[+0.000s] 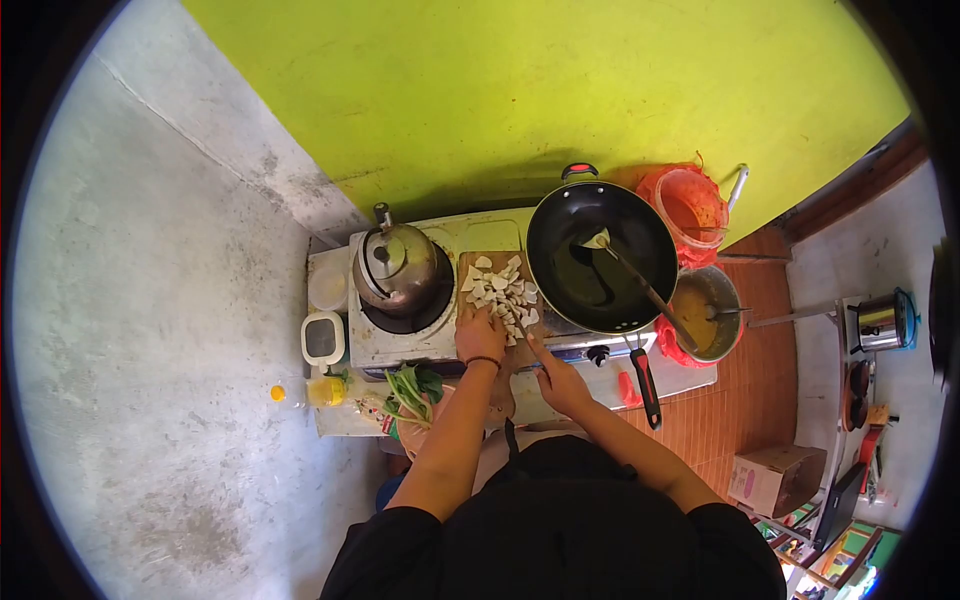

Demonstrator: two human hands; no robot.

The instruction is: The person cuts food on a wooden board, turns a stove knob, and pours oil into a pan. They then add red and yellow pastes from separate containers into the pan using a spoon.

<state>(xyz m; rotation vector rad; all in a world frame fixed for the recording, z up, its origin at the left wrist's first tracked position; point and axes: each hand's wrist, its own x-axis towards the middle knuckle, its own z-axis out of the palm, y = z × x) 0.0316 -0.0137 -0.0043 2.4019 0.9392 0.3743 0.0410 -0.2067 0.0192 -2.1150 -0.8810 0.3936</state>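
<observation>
My left hand (480, 336) rests on a wooden cutting board (470, 262) that lies on the stove between the kettle and the wok, pressing on the near end of a pile of pale cut pieces (503, 290). My right hand (556, 378) is just right of the board's near end, forefinger stretched toward the pieces. It seems to hold a knife against them, but the blade is hard to make out. A dark band circles my left wrist.
A steel kettle (396, 264) sits on the left burner and a black wok (588, 256) with a spatula (640, 285) on the right. A pot (706, 312) of yellowish liquid and red plastic bags (690, 205) stand further right. Leafy greens (410, 392) and small containers (322, 338) lie at left.
</observation>
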